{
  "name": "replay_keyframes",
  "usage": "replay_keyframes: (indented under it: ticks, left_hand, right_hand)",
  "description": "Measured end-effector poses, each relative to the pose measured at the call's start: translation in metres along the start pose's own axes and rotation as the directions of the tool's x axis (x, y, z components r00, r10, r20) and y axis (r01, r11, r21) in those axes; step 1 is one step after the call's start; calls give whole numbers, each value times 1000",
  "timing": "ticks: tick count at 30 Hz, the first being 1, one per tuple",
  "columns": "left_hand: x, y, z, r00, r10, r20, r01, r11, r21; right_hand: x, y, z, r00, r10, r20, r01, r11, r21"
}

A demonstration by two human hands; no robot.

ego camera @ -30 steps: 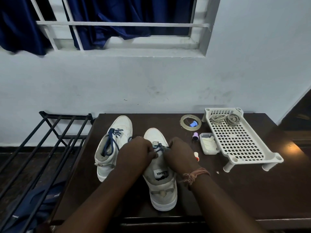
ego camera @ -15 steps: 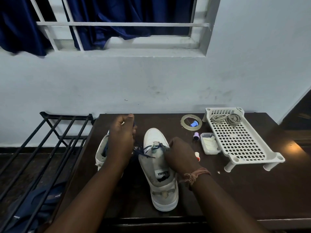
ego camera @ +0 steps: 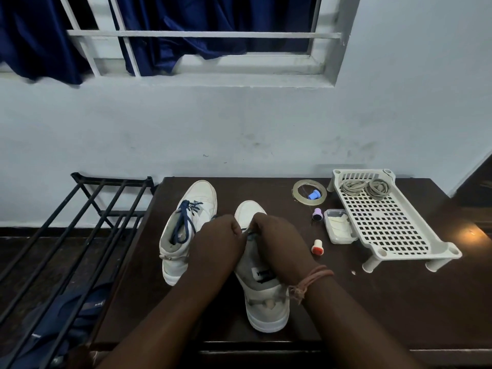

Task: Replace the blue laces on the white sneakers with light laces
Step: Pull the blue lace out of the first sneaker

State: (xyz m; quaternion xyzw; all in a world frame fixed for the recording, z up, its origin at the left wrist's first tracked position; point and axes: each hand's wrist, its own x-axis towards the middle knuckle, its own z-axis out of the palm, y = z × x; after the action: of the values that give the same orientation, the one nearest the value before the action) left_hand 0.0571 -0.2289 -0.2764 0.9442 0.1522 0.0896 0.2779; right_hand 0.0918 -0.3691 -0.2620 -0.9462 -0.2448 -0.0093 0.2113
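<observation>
Two white high-top sneakers stand on the dark table, toes toward the wall. The left sneaker has a blue lace threaded loosely through its eyelets. Both hands meet over the front of the right sneaker. My left hand and my right hand each pinch the blue lace of this sneaker near its lowest eyelets. Little of that lace shows between the fingers. Two coils of light laces lie at the far end of a white perforated rack.
A tape roll with a blue cap inside lies behind the right sneaker. A purple cap, a red-and-white cap and a small clear box sit beside the rack. A black metal rack stands left of the table.
My left hand, which had pulled the blue lace out up and to the left, has come back to the right sneaker's eyelets beside my right hand. The left sneaker is uncovered again.
</observation>
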Motion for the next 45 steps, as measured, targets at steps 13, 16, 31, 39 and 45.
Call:
replay_keyframes:
  ticks: [13, 16, 31, 39, 45]
  left_hand:
    - [8, -11, 1, 981, -118, 154, 131, 988, -76]
    - [8, -9, 0, 980, -125, 157, 137, 988, -71]
    - [8, -7, 2, 975, -141, 171, 169, 972, -165]
    - [8, -6, 3, 977, -138, 161, 165, 972, -169]
    - [8, -5, 1, 978, -144, 150, 170, 969, -180]
  right_hand:
    - [-1, -2, 7, 1000, 6, 12, -6, 1000, -2]
    - [2, -1, 5, 997, 41, -66, -41, 999, 8]
    - [7, 4, -5, 899, 273, -342, -219, 957, 188]
    - [-5, -10, 9, 998, 56, -22, -60, 918, -392]
    - [2, -16, -8, 881, 336, -334, -121, 842, 526]
